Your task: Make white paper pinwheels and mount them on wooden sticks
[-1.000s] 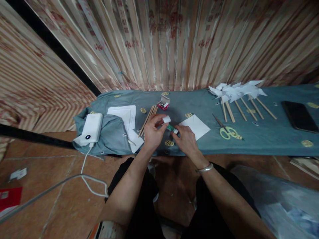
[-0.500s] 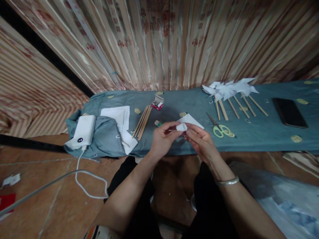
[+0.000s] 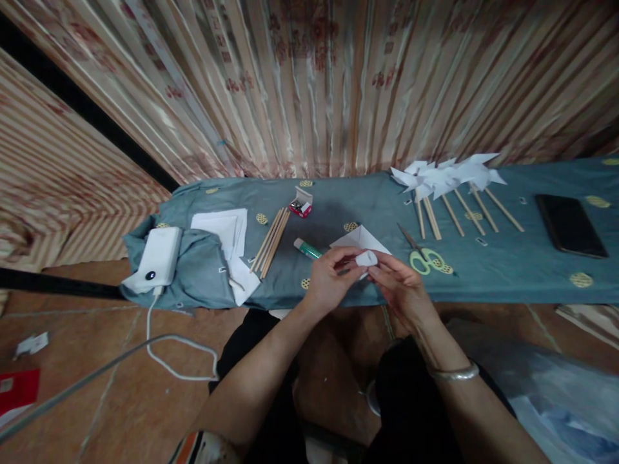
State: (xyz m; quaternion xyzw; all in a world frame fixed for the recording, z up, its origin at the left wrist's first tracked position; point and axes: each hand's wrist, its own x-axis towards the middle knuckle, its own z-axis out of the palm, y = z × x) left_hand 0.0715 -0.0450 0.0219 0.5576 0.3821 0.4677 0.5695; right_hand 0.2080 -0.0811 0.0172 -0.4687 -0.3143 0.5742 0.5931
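Note:
A small rolled piece of white paper (image 3: 366,258) is pinched between my two hands over the bench's near side. My left hand (image 3: 329,281) has its thumb and fingers closed on the roll's left side. From the other side my right hand (image 3: 400,283) grips it, fingers bent around it. Just behind the hands lies a creased white paper (image 3: 358,237), partly covered by them. A green and white glue stick (image 3: 306,248) rests left of that paper, close to my left hand. Scissors with light green handles (image 3: 426,260) lie to the right of my right hand.
Wooden sticks (image 3: 271,241) and a small open red box (image 3: 300,203) of metal bits lie left. Beyond are white papers (image 3: 220,225) and a power bank (image 3: 161,256). Paper pinwheels (image 3: 449,177) on sticks and a phone (image 3: 570,225) lie right. A curtain (image 3: 314,96) hangs behind.
Both hands and the rolled paper have shifted slightly right and nearer to me. The roll is turned differently, and more of the glue stick shows. The view has shifted a little.

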